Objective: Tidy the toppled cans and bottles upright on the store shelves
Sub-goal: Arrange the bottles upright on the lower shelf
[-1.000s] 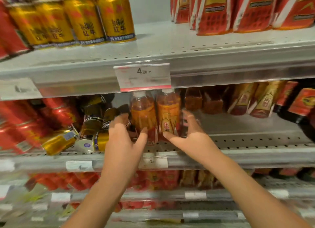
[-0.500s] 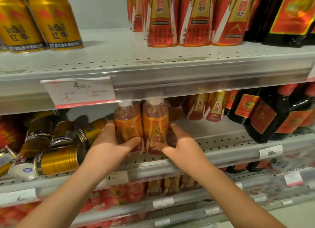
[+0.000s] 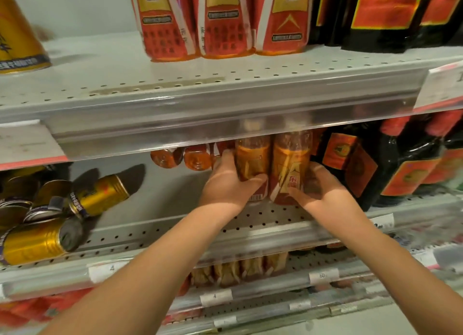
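Observation:
Two upright orange drink bottles stand side by side on the middle shelf (image 3: 263, 217). My left hand (image 3: 226, 184) wraps the left bottle (image 3: 253, 159) from its left side. My right hand (image 3: 317, 188) wraps the right bottle (image 3: 290, 169) from its right side. Their caps are hidden behind the upper shelf's rail. Behind them, more orange bottles (image 3: 183, 158) lie toppled with their bases facing me. Several gold cans (image 3: 100, 195) lie on their sides at the shelf's left end.
Dark bottles with red labels (image 3: 390, 164) stand close to the right of my right hand. The upper shelf (image 3: 175, 89) carries red-and-gold bottles (image 3: 223, 21) and a gold can (image 3: 17, 41). Bare shelf lies between the cans and my left hand. Lower shelves hold more goods.
Both hands have closed around the two orange bottles and slid them right along the shelf, beside the dark bottles. The view has shifted right and closer.

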The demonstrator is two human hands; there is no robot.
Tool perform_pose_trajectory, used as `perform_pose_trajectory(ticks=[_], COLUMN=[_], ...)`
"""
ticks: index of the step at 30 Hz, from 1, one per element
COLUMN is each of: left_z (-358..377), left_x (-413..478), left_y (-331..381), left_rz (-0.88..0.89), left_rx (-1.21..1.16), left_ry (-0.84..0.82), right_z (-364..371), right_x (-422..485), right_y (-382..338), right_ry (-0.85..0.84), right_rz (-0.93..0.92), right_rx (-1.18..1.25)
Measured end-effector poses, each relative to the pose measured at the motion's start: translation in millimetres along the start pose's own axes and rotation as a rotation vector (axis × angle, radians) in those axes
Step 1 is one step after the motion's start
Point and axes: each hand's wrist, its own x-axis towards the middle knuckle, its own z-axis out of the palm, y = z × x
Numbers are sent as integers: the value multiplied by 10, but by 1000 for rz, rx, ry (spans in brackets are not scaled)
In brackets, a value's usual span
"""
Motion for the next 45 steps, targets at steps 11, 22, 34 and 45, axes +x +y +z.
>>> perform_pose_trajectory(ticks=[11, 22, 34, 45], left_z=[142, 377, 146, -1001], left_x=[139, 148, 22, 398], left_y=[-280, -336, -316, -788], left_rz=[72, 114, 82, 75], left_rx=[-114, -108, -88, 199], left_ry=[-222, -74, -135, 261], right_z=[81, 44, 40, 740], right_x=[285, 377, -140, -348], right_y=[-56, 70, -44, -1090], right_ry=[15, 38, 151, -20], right_rz=[62, 143, 68, -349], right_rx=[158, 193, -167, -230])
